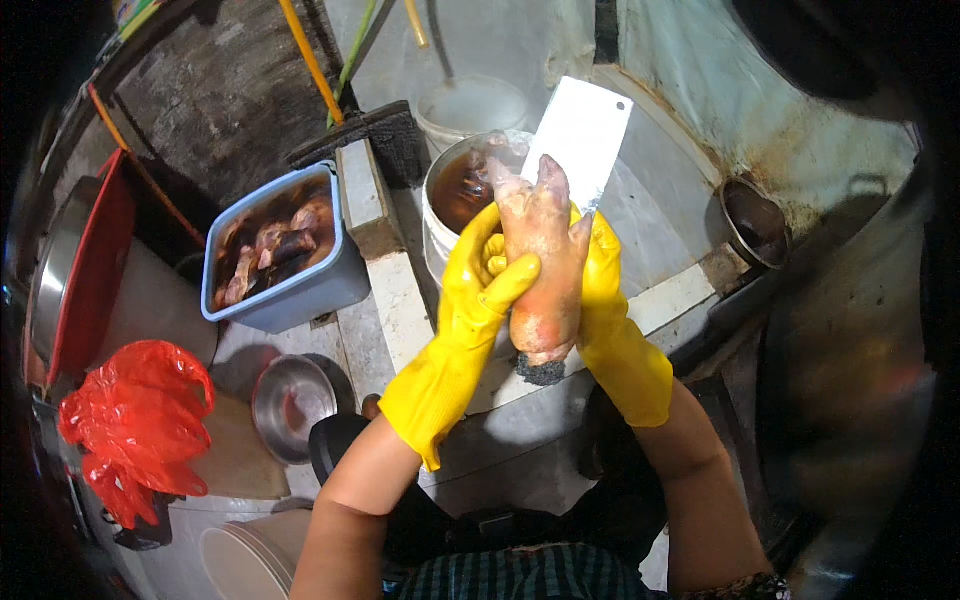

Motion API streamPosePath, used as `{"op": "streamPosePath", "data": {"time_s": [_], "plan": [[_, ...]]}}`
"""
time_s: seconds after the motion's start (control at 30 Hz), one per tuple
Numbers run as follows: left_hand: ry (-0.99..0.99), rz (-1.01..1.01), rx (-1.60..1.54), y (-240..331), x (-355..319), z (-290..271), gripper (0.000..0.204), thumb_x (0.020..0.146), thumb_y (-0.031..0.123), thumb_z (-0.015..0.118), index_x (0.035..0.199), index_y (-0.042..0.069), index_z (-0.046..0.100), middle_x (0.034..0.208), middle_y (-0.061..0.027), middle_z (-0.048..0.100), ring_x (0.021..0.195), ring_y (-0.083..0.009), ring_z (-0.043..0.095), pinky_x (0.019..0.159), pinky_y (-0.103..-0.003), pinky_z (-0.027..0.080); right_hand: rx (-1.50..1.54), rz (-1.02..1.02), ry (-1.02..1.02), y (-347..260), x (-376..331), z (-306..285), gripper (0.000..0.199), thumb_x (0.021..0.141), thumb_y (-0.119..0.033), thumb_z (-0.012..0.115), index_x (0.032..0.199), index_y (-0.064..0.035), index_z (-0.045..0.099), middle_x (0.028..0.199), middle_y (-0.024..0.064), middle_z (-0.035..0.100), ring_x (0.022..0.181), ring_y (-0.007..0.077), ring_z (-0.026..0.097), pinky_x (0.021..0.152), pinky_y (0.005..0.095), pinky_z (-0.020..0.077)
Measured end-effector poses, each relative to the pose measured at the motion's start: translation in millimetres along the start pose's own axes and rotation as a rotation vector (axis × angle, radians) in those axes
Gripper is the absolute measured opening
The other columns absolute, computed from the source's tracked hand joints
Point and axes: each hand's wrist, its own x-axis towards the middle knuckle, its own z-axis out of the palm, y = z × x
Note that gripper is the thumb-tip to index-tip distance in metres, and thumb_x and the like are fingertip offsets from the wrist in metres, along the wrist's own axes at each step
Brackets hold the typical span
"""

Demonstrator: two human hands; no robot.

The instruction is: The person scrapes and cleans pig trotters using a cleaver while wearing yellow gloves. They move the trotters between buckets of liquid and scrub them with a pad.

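Yellow rubber gloves cover both hands. My left hand (pixel 478 283) is closed on the left side of a pig's trotter (pixel 543 265), thumb across its front and some fingers curled behind. The trotter is held up with its toes pointing away from me and its dark, charred cut end toward me. My right hand (pixel 604 290) is at the trotter's right side, its fingers mostly hidden behind the meat. From there a cleaver (pixel 580 130) rises, its broad pale blade tilted up and away; its handle is out of sight.
Behind the trotter stands a white bucket (pixel 438 215) of brownish liquid and meat, with another white bucket (pixel 470 95) beyond. A blue tub (pixel 345 262) of trotters in dark liquid is at left, near a metal bowl (pixel 285 415) and a red plastic bag (pixel 150 425). A metal pot (pixel 752 215) lies at right.
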Motion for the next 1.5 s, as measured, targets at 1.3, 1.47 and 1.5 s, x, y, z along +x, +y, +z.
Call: {"op": "streamPosePath", "data": {"time_s": [1.3,1.47,1.5], "plan": [[0.05,0.112,1.11,54,-13,-41,0.103,0.064,0.017,0.093,0.153,0.008,0.042,0.144,-0.0195,0.058,0.136,-0.0319,0.056,0.112,-0.041,0.044,0.0,0.58,-0.232,-127,-16,21,0.024,0.104,-0.025,0.06,0.108,-0.0031,0.068,0.073,0.006,0.069,0.051,0.0107,0.058,0.049,0.0239,0.0444],[-0.007,0.091,0.926,48,-11,-43,0.108,0.061,0.021,0.094,0.154,0.013,0.041,0.142,-0.0188,0.06,0.135,-0.033,0.056,0.112,-0.043,0.046,0.145,0.56,-0.258,-129,-18,22,0.024,0.104,-0.025,0.059,0.102,-0.0036,0.069,0.07,0.0087,0.069,0.049,0.0115,0.057,0.048,0.023,0.0434],[-0.02,0.074,0.887,46,-9,-46,0.113,0.058,0.023,0.098,0.154,0.011,0.04,0.144,-0.017,0.058,0.137,-0.0314,0.054,0.114,-0.044,0.043,0.155,0.564,-0.25,-133,-18,24,0.024,0.104,-0.025,0.059,0.102,-0.0037,0.069,0.07,0.0089,0.069,0.049,0.0115,0.057,0.048,0.023,0.0434]]}}
